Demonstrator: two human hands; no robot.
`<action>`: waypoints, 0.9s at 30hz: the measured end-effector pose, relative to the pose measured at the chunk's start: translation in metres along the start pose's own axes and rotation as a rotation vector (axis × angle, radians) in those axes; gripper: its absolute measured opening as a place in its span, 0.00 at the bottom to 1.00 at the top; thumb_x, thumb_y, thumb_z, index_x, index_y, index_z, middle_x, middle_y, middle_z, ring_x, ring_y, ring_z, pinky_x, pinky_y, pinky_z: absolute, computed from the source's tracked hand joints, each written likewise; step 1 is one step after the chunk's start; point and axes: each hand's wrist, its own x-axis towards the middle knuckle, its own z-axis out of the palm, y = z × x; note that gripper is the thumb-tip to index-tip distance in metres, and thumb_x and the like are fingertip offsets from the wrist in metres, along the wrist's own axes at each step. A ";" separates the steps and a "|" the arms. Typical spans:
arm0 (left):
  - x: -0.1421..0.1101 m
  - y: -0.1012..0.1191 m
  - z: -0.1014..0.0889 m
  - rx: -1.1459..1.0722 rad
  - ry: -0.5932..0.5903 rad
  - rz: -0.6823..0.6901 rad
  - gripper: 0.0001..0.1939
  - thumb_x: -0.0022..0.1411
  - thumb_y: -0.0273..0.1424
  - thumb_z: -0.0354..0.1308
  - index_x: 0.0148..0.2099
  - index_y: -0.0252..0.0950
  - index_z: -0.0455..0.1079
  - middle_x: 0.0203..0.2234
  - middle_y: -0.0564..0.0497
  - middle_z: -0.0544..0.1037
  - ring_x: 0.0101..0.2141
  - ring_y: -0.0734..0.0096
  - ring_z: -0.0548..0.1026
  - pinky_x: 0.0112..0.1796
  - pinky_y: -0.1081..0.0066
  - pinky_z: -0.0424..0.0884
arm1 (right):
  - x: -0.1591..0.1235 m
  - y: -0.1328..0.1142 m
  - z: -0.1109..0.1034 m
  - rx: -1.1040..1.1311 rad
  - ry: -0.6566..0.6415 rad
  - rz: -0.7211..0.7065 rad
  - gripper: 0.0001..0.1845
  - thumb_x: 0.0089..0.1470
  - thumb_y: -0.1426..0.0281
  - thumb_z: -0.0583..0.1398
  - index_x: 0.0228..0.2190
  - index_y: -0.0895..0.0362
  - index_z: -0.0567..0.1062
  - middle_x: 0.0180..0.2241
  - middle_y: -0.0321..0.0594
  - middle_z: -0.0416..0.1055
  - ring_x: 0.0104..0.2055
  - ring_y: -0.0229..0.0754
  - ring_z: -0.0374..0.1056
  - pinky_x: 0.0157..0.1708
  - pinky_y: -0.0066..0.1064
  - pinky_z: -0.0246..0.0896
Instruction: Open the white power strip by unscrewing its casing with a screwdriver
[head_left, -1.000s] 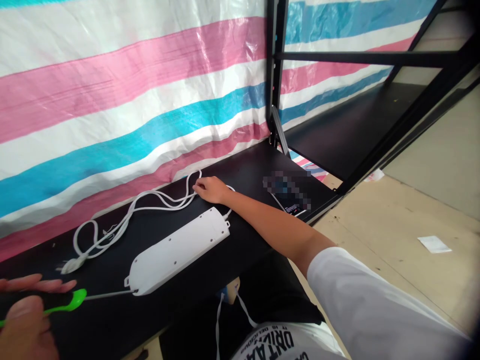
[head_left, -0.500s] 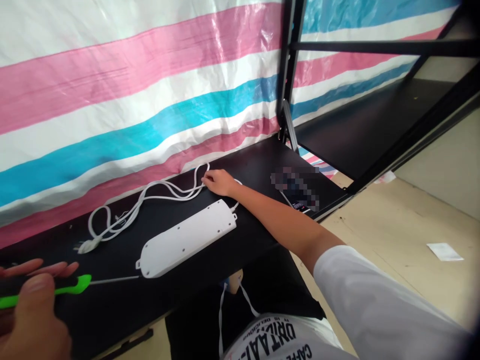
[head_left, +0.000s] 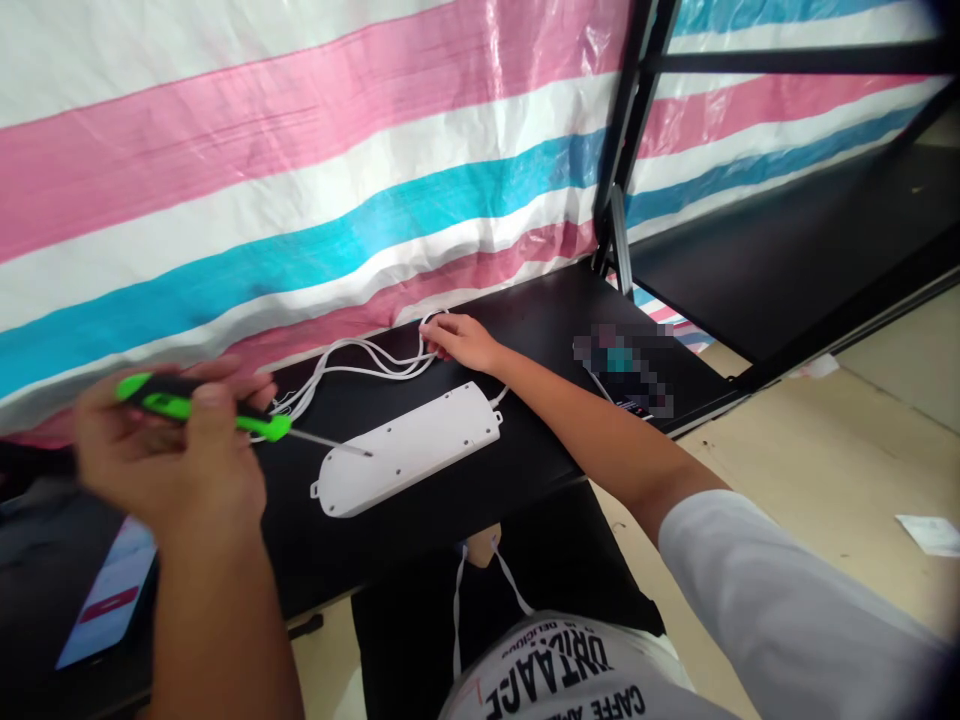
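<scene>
A white power strip (head_left: 409,450) lies face down on the black shelf (head_left: 525,330), its screw holes up. My left hand (head_left: 169,450) is raised and closed round a green-and-black screwdriver (head_left: 199,405); the thin shaft points right and its tip hovers over the strip's left part. My right hand (head_left: 461,340) rests on the shelf behind the strip's far end, fingers curled on the white cord (head_left: 360,360), which loops along the striped sheet.
A pink, blue and white striped tarp (head_left: 300,170) hangs behind the shelf. A phone (head_left: 626,375) lies on the shelf's right end, another lit screen (head_left: 112,590) at lower left. Black frame posts (head_left: 626,130) and a lower black shelf stand right; paper scraps lie on the floor.
My left hand rose from the lower left corner and swung the screwdriver up and right, bringing its tip over the strip. The view shifted left; the right hand stayed on the cord.
</scene>
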 end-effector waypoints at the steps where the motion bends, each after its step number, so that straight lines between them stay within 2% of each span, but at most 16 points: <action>1: 0.000 0.000 0.020 -0.061 -0.023 -0.012 0.26 0.56 0.31 0.72 0.51 0.36 0.62 0.37 0.55 0.81 0.33 0.69 0.81 0.40 0.60 0.82 | -0.003 -0.010 0.002 0.112 -0.061 -0.020 0.22 0.72 0.54 0.54 0.40 0.58 0.77 0.40 0.42 0.81 0.40 0.40 0.76 0.44 0.31 0.71; 3: -0.001 -0.003 0.054 -0.156 -0.112 -0.151 0.24 0.60 0.31 0.71 0.51 0.37 0.61 0.39 0.54 0.82 0.36 0.69 0.83 0.43 0.58 0.82 | -0.010 -0.032 0.008 0.435 -0.247 -0.061 0.18 0.69 0.55 0.59 0.47 0.57 0.75 0.47 0.45 0.80 0.46 0.41 0.78 0.48 0.32 0.74; 4: -0.002 -0.007 0.067 -0.188 -0.147 -0.204 0.23 0.62 0.31 0.70 0.52 0.38 0.60 0.40 0.54 0.82 0.37 0.69 0.83 0.46 0.57 0.82 | -0.013 -0.042 0.012 0.544 -0.342 -0.068 0.18 0.66 0.56 0.64 0.49 0.57 0.74 0.48 0.44 0.79 0.46 0.41 0.78 0.48 0.32 0.74; 5: -0.003 -0.012 0.079 -0.222 -0.182 -0.255 0.23 0.63 0.32 0.70 0.50 0.39 0.59 0.42 0.54 0.82 0.39 0.69 0.84 0.49 0.56 0.81 | -0.017 -0.050 0.016 0.607 -0.410 -0.065 0.19 0.64 0.58 0.66 0.49 0.56 0.72 0.46 0.42 0.79 0.42 0.39 0.78 0.45 0.31 0.75; 7: -0.007 -0.024 0.094 -0.281 -0.221 -0.272 0.24 0.61 0.35 0.72 0.49 0.39 0.60 0.44 0.50 0.80 0.44 0.65 0.83 0.53 0.55 0.79 | -0.021 -0.059 0.022 0.580 -0.461 -0.054 0.15 0.66 0.59 0.65 0.44 0.55 0.69 0.35 0.34 0.75 0.27 0.33 0.71 0.30 0.26 0.69; 9: -0.011 -0.033 0.098 -0.270 -0.283 -0.285 0.27 0.61 0.43 0.73 0.50 0.39 0.62 0.51 0.44 0.79 0.51 0.57 0.82 0.56 0.53 0.78 | -0.021 -0.059 0.021 0.445 -0.404 -0.080 0.13 0.70 0.59 0.60 0.38 0.55 0.67 0.25 0.27 0.64 0.21 0.30 0.58 0.23 0.24 0.55; 11: -0.015 -0.039 0.088 -0.184 -0.435 -0.339 0.33 0.61 0.52 0.72 0.58 0.41 0.63 0.60 0.39 0.74 0.60 0.47 0.76 0.58 0.49 0.77 | -0.016 -0.051 0.013 0.226 -0.267 -0.130 0.13 0.71 0.61 0.58 0.36 0.56 0.69 0.25 0.28 0.60 0.24 0.32 0.57 0.26 0.26 0.51; 13: -0.021 -0.039 0.066 -0.019 -0.626 -0.391 0.39 0.64 0.56 0.67 0.67 0.44 0.61 0.69 0.37 0.66 0.67 0.42 0.69 0.62 0.44 0.72 | -0.010 -0.039 0.002 -0.033 -0.115 -0.140 0.11 0.70 0.64 0.59 0.38 0.58 0.73 0.28 0.32 0.65 0.31 0.36 0.62 0.32 0.29 0.53; 14: -0.026 -0.037 0.053 0.112 -0.704 -0.409 0.38 0.66 0.56 0.65 0.69 0.43 0.61 0.70 0.37 0.64 0.68 0.40 0.67 0.64 0.42 0.69 | -0.008 -0.033 -0.003 -0.154 -0.068 -0.128 0.11 0.69 0.64 0.59 0.39 0.59 0.75 0.30 0.34 0.68 0.33 0.38 0.64 0.35 0.30 0.53; 16: -0.036 -0.030 0.027 0.396 -1.009 -0.374 0.41 0.63 0.55 0.67 0.71 0.43 0.62 0.70 0.38 0.65 0.69 0.37 0.64 0.67 0.38 0.64 | -0.005 -0.024 -0.010 -0.325 -0.061 -0.104 0.12 0.69 0.64 0.59 0.43 0.60 0.77 0.33 0.37 0.71 0.35 0.40 0.66 0.37 0.31 0.52; 18: -0.047 -0.023 0.010 0.627 -1.279 -0.229 0.51 0.57 0.53 0.72 0.75 0.44 0.57 0.74 0.39 0.59 0.71 0.35 0.60 0.68 0.37 0.61 | -0.005 -0.017 -0.012 -0.393 -0.136 -0.111 0.12 0.67 0.63 0.62 0.43 0.60 0.79 0.33 0.38 0.73 0.34 0.40 0.65 0.37 0.32 0.51; 21: -0.055 -0.014 0.006 0.762 -1.385 -0.093 0.49 0.57 0.47 0.70 0.75 0.43 0.57 0.72 0.39 0.63 0.70 0.34 0.62 0.66 0.38 0.65 | -0.008 -0.011 -0.005 -0.379 -0.244 -0.123 0.10 0.63 0.64 0.66 0.39 0.59 0.81 0.31 0.37 0.73 0.32 0.39 0.64 0.35 0.31 0.50; 24: -0.053 -0.010 0.013 0.763 -1.392 -0.086 0.46 0.57 0.43 0.68 0.74 0.43 0.58 0.69 0.41 0.66 0.67 0.37 0.66 0.65 0.41 0.67 | -0.011 -0.005 0.000 -0.345 -0.286 -0.110 0.10 0.63 0.64 0.66 0.39 0.59 0.82 0.31 0.37 0.75 0.32 0.38 0.65 0.34 0.31 0.52; 27: -0.049 -0.008 0.017 0.754 -1.388 -0.099 0.47 0.57 0.46 0.69 0.74 0.42 0.58 0.69 0.41 0.66 0.67 0.37 0.66 0.64 0.42 0.68 | -0.009 0.003 0.000 -0.292 -0.300 -0.091 0.11 0.66 0.64 0.63 0.39 0.59 0.84 0.30 0.37 0.77 0.32 0.37 0.68 0.35 0.30 0.55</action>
